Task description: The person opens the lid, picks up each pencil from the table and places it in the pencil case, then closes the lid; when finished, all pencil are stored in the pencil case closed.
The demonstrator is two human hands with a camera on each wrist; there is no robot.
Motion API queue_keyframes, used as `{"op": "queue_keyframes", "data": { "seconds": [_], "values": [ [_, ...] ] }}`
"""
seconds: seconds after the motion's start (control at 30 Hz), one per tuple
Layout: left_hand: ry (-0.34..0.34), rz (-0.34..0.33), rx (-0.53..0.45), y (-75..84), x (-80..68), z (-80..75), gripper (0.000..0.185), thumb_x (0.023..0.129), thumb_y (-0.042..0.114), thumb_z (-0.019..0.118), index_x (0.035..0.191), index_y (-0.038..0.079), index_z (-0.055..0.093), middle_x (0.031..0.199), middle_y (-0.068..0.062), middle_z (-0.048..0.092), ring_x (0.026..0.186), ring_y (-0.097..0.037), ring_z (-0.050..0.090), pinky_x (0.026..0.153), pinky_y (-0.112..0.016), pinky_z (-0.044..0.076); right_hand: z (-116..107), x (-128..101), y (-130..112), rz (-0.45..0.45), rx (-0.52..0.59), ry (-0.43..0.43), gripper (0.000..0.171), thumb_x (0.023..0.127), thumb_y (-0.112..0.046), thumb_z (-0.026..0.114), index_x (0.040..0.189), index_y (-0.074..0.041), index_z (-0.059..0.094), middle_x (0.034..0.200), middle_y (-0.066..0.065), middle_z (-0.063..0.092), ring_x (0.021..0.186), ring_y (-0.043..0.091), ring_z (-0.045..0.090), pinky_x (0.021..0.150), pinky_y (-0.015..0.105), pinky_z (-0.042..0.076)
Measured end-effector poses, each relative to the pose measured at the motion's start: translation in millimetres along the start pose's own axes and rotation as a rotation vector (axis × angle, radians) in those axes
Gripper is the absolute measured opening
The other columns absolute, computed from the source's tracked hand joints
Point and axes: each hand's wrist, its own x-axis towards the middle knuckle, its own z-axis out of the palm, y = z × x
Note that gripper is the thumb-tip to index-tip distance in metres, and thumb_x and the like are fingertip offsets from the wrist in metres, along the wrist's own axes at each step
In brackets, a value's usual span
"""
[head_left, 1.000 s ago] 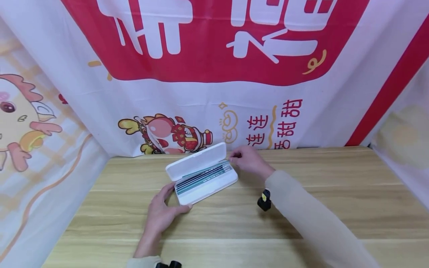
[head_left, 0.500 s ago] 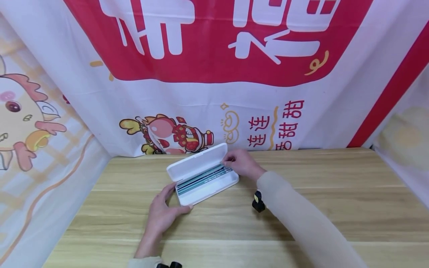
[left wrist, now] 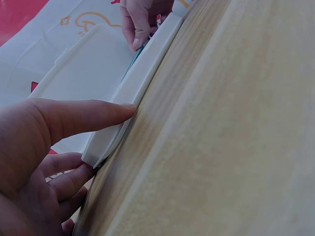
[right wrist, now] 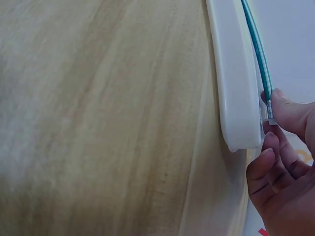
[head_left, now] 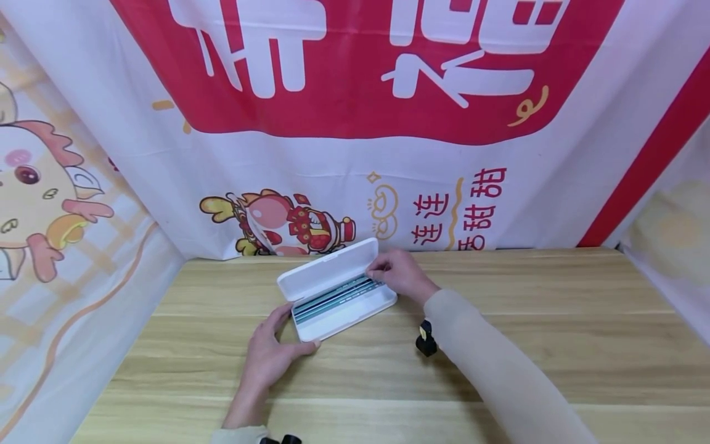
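Note:
A white pencil case (head_left: 360,310) lies slantwise on the table with its lid raised at the back. Several green and dark pencils (head_left: 327,300) lie side by side in it. My left hand (head_left: 270,353) grips the case's left end, thumb along the front wall and fingers around the corner, as the left wrist view also shows. At the other end, my right hand (head_left: 400,271) pinches a green pencil (right wrist: 261,56) by its eraser end, between thumb and fingers. In the right wrist view this pencil slants just above the case's rim.
The wood-grain table (head_left: 499,345) extends on both sides of the case. A white and red printed cloth (head_left: 355,154) hangs right behind the lid, and another printed cloth (head_left: 127,203) borders the left side.
My right hand has moved left from the case's right corner over the pencils' ends and pinches one there. The pencils have shifted a little in the case. My left hand keeps its grip.

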Motion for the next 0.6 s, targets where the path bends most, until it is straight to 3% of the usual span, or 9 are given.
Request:
{"op": "queue_keyframes", "data": {
  "seconds": [0.37,0.6],
  "values": [
    [-0.005,-0.003,-0.002,0.3,0.0,1.4,0.105,0.073,0.035,0.098,0.162,0.023,0.046,0.169,-0.013,0.047,0.161,-0.048,0.030,0.130,-0.074,0.020,-2,-4,12,0.025,0.058,0.079,0.015,0.101,-0.024,0.077,0.113,-0.019,0.084,0.115,0.004,0.076,0.106,0.022,0.065,0.095,0.039,0.056],
    [-0.011,-0.016,-0.005,2.2,-0.6,-0.2,0.104,0.074,0.034,0.098,0.163,0.024,0.046,0.170,-0.013,0.046,0.161,-0.047,0.029,0.130,-0.074,0.020,-5,-8,19,0.132,0.217,0.149,0.026,0.103,-0.030,0.074,0.124,-0.017,0.079,0.117,0.007,0.076,0.099,0.023,0.068,0.079,0.032,0.060]
  ]
}}
